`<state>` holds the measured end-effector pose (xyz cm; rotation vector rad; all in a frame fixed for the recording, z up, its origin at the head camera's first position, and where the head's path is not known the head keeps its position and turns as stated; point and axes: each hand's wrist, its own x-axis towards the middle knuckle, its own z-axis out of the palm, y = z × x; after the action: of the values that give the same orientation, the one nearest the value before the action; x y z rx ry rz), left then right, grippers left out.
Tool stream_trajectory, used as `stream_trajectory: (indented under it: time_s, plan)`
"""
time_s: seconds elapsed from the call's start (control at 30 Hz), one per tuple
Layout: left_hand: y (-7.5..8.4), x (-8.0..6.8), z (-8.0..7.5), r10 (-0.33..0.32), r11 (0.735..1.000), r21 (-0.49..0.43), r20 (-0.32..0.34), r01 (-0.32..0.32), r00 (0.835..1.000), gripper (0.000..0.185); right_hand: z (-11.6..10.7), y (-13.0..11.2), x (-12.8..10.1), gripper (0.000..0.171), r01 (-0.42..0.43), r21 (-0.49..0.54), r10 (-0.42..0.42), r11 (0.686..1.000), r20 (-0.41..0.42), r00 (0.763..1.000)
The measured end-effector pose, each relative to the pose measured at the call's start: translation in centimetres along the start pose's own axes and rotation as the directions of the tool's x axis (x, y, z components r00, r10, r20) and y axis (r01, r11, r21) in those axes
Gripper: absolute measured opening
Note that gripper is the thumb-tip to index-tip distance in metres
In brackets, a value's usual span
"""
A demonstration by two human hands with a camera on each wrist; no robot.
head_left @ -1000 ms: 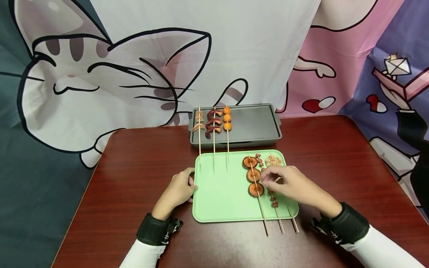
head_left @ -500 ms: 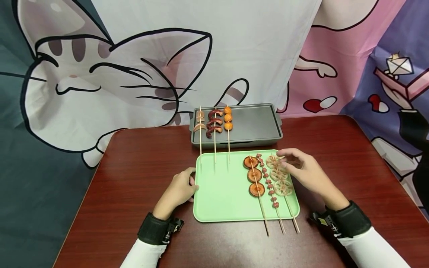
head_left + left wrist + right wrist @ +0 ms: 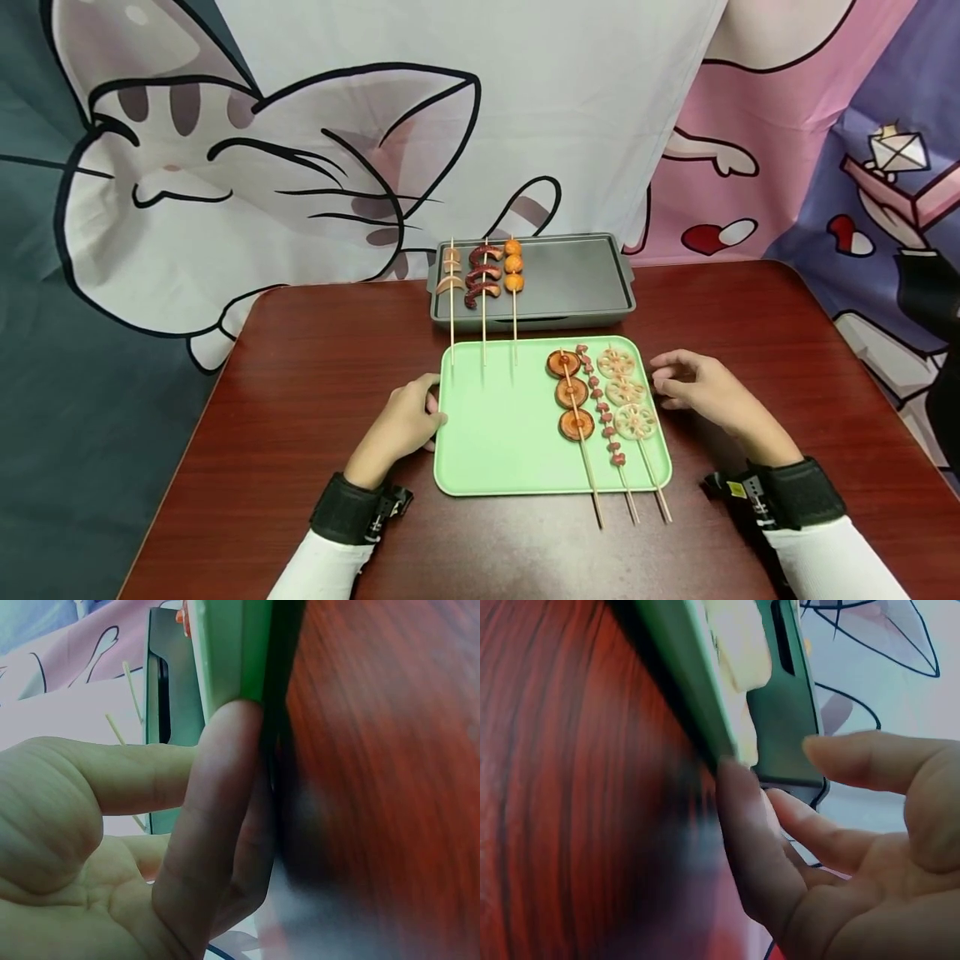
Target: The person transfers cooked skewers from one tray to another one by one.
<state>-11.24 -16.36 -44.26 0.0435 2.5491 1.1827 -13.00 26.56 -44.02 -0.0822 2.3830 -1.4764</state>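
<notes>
A light green tray (image 3: 502, 454) lies mid-table. On its right half lie three skewers side by side: brown round slices (image 3: 572, 396), small red pieces (image 3: 602, 412) and lotus root slices (image 3: 626, 392). My left hand (image 3: 431, 408) rests against the tray's left rim, with its fingers (image 3: 217, 825) pressed on the green edge (image 3: 232, 652). My right hand (image 3: 660, 379) sits at the right rim, loosely curled and holding nothing. One of its fingers (image 3: 750, 840) touches the rim (image 3: 682, 682) beside the lotus root (image 3: 739, 645).
A grey tray (image 3: 577, 279) stands behind the green one, holding a pale skewer (image 3: 451, 271), a sausage skewer (image 3: 480, 277) and an orange-ball skewer (image 3: 512, 265) whose sticks overhang the green tray. The dark red table (image 3: 315, 400) stands against a cartoon backdrop.
My right hand has drawn back from over the skewers to the tray's right rim, uncovering the lotus root skewer. My left hand has stayed at the left rim.
</notes>
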Motion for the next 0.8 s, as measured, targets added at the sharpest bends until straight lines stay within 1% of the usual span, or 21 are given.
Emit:
stream_trajectory:
  time_s: [0.17, 0.27, 0.5, 0.67, 0.8]
  plan:
    - [0.2, 0.1, 0.0, -0.004, 1.000, 0.004, 0.001, 0.004, 1.000, 0.061, -0.1, 0.5, 0.0, 0.046, -0.036, 0.027, 0.033, 0.999, 0.089, 0.995]
    - [0.1, 0.1, 0.0, -0.008, 1.000, -0.003, 0.004, 0.008, 1.000, 0.061, 0.0, 0.6, 0.0, 0.046, -0.035, 0.030, 0.032, 0.999, 0.114, 0.993]
    - [-0.1, 0.1, 0.0, -0.020, 1.000, -0.016, 0.022, 0.021, 1.000, 0.063, 0.6, 0.7, 0.1, 0.047, -0.022, 0.016, 0.020, 1.000, 0.107, 0.994]
    - [-0.2, 0.3, 0.0, -0.012, 1.000, -0.013, 0.016, 0.012, 1.000, 0.063, 0.9, 0.6, 0.0, 0.045, -0.015, -0.056, 0.018, 0.998, 0.060, 0.998]
    - [-0.2, 0.1, -0.1, -0.006, 1.000, -0.010, 0.008, 0.006, 1.000, 0.063, 0.9, 0.4, 0.0, 0.044, -0.020, -0.086, 0.024, 0.996, 0.053, 0.998]
